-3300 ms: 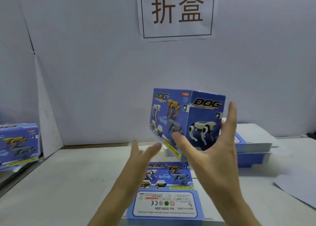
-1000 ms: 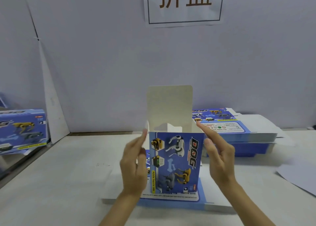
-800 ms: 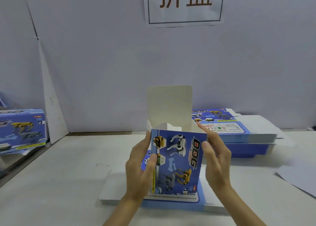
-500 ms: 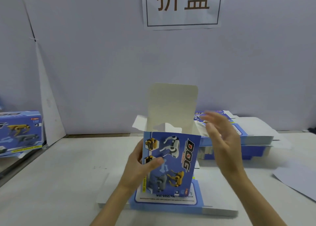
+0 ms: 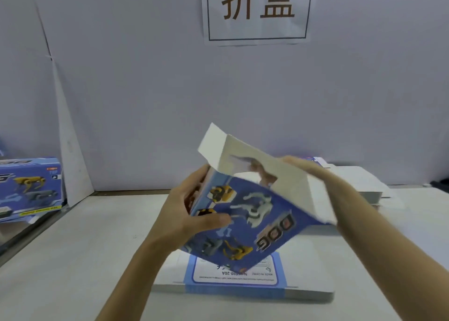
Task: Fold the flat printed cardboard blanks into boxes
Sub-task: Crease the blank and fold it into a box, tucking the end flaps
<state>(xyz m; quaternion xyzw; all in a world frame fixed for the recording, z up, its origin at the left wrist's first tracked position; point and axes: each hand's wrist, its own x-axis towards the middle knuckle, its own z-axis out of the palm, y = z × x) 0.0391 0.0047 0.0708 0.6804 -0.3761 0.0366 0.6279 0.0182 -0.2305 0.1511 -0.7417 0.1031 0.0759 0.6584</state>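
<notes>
The blue printed cardboard box, with pictures of robot dogs and the word DOG on its front, is held in the air above the table, tilted with its open white mouth up and to the right and its white flaps spread. The left hand grips its left edge, the thumb lying across the printed front and the other fingers curled behind. The right hand lies over the white flap at the upper right, and fingertips show inside the opening; motion blur leaves it unclear whether they clasp the flap or only press it. Just below the box a stack of flat blue-and-white cardboard blanks lies on the pale grey tabletop, a white label panel facing up. A second, mostly white stack of blanks sits farther back on the right, partly hidden by the right forearm. At the far left a finished blue dog box stands near the table's edge. Behind everything rises a pale lilac-grey wall, with a narrow white sheet leaning in its left corner and a white paper sign bearing two large brown Chinese characters in a thin frame.
</notes>
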